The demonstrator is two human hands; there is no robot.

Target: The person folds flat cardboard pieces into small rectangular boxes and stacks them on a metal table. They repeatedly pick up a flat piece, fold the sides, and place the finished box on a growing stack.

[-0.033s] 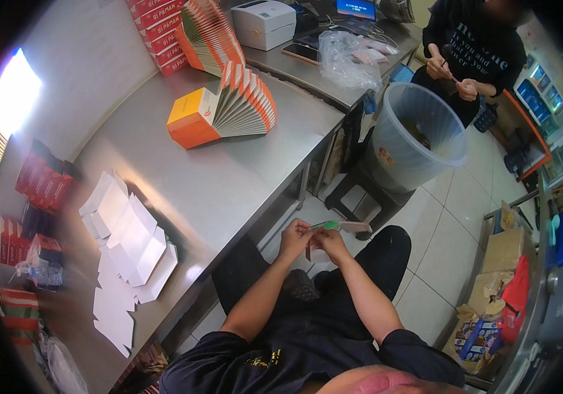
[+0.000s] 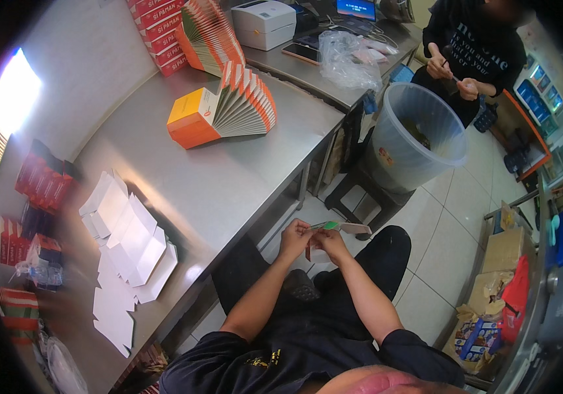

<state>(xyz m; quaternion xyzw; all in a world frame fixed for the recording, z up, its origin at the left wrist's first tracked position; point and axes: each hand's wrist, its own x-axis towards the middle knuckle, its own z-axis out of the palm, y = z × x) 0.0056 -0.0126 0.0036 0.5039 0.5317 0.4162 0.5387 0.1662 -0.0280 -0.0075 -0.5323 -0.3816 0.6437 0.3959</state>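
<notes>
Over my lap, both hands hold a small unfolded carton (image 2: 358, 228) with green, orange and pale panels. My left hand (image 2: 295, 239) pinches its left end, fingers closed. On the other side my right hand (image 2: 332, 244) is closed around the carton's middle, and a pale flap sticks out beyond it to the right. The fingers cover much of the carton. On the steel table (image 2: 157, 177) to the left lies a loose pile of white carton blanks (image 2: 134, 240). A fanned row of orange and white folded cartons (image 2: 245, 105) with a yellow end stands farther back.
A translucent plastic bin (image 2: 399, 141) stands on a dark stool (image 2: 367, 207) ahead right. Beyond it a co-worker (image 2: 472, 59) holds something thin. Red boxes (image 2: 45, 180) line the table's left side; a white label printer (image 2: 263, 25) sits at the back. Cardboard boxes (image 2: 498, 269) are at right.
</notes>
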